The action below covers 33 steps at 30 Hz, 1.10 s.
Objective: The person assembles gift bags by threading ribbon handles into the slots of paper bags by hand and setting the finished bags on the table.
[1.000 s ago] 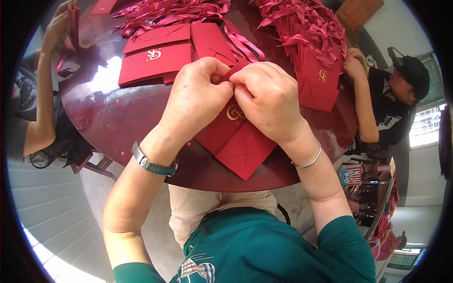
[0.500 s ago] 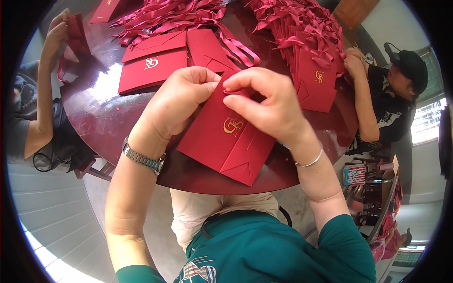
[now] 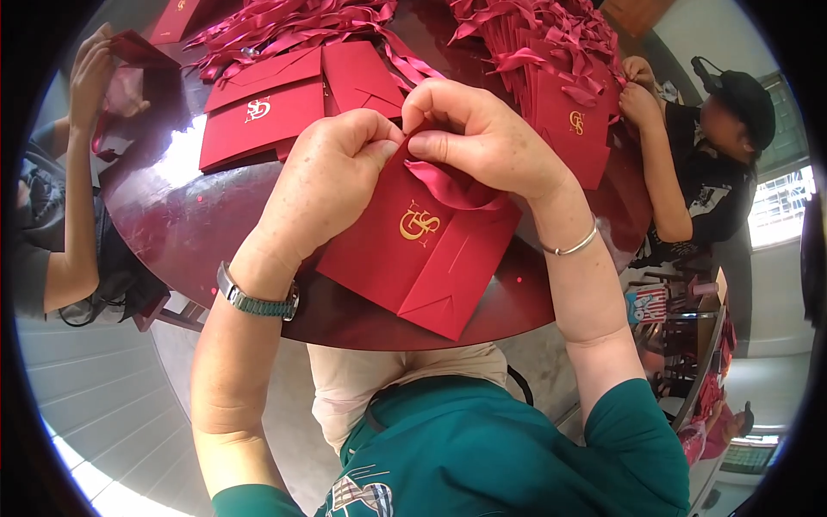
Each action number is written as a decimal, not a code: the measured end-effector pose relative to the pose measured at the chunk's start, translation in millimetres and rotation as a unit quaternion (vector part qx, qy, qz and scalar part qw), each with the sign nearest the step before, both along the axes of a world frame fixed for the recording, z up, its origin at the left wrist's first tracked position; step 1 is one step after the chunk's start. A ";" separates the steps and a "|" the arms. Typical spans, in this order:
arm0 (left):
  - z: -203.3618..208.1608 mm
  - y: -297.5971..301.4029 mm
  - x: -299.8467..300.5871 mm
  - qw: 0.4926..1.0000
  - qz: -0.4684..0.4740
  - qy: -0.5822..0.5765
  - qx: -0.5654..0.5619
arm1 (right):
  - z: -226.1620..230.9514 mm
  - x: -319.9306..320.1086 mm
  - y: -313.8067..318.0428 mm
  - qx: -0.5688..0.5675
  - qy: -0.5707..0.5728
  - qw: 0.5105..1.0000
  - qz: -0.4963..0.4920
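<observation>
A flat, folded red paper gift bag (image 3: 379,263) with gold lettering lies tilted over the near edge of the table. My left hand (image 3: 340,172) is closed, its thumb and forefinger pinching the bag's upper corner. Just to its right, my right hand (image 3: 482,138) is closed on the bag's top edge, thumb in front and forefinger bent behind. A dark pink ribbon (image 3: 452,185) comes out of the bag's face near that edge and loops to the right under my right hand. Whether the right fingers also hold ribbon is hidden.
More folded red bags (image 3: 258,108) lie beyond my left hand on the round dark table (image 3: 159,207). Ribbon-strung bags (image 3: 551,95) are heaped at the far right. One person's hand (image 3: 90,73) works at left; another person (image 3: 711,155) sits at right.
My right hand has shifted up to the bag's top edge. A length of ribbon now shows out of the bag's face, where before only a small bit showed at the fingertips.
</observation>
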<state>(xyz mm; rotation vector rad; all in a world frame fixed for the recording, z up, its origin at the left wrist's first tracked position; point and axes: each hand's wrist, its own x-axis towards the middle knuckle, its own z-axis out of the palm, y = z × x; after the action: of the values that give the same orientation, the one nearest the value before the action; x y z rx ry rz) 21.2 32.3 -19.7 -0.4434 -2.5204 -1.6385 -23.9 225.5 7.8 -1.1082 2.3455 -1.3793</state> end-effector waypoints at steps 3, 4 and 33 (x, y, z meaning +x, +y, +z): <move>-1.2 -4.1 -3.4 0.994 0.040 -0.069 0.069 | -0.2 0.1 5.0 -0.017 -0.078 0.996 0.024; 4.7 -6.8 -5.3 0.971 0.048 -0.176 0.152 | -1.3 0.2 8.3 -0.044 -0.089 0.994 0.033; 9.4 -38.1 16.8 0.964 0.234 0.087 -0.086 | -27.0 -24.8 31.6 0.022 0.096 0.969 -0.226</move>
<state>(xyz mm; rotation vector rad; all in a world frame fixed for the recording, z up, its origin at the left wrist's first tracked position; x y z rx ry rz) 38.0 -5.8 -10.3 0.0063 -2.4011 -1.1608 -48.7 257.0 -19.2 -0.7493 2.8861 -1.3944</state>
